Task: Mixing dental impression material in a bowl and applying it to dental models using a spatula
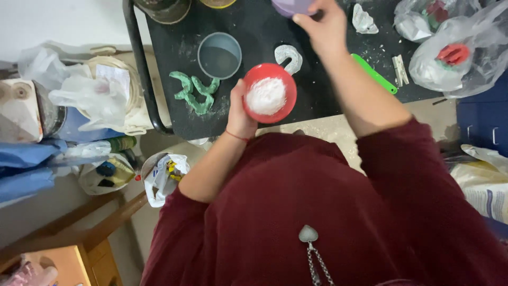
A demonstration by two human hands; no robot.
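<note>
My left hand (239, 108) grips the rim of a red bowl (278, 78) filled with white powder, held just above the near edge of the black table (254, 21). My right hand (324, 27) reaches to the far side of the table and holds a purple cup (290, 6), cut off by the top of the view. Beside the red bowl stand a grey cup (219, 55) of liquid, a green silicone mould (194, 91) and a white cast shape (289, 57).
A green tool (374, 73) and a clothes peg (400, 70) lie right of my arm. Plastic bags (459, 53) with red and green pieces sit at the table's right. White bucket and bags (100, 92) crowd the floor on the left; a sack (484, 182) on the right.
</note>
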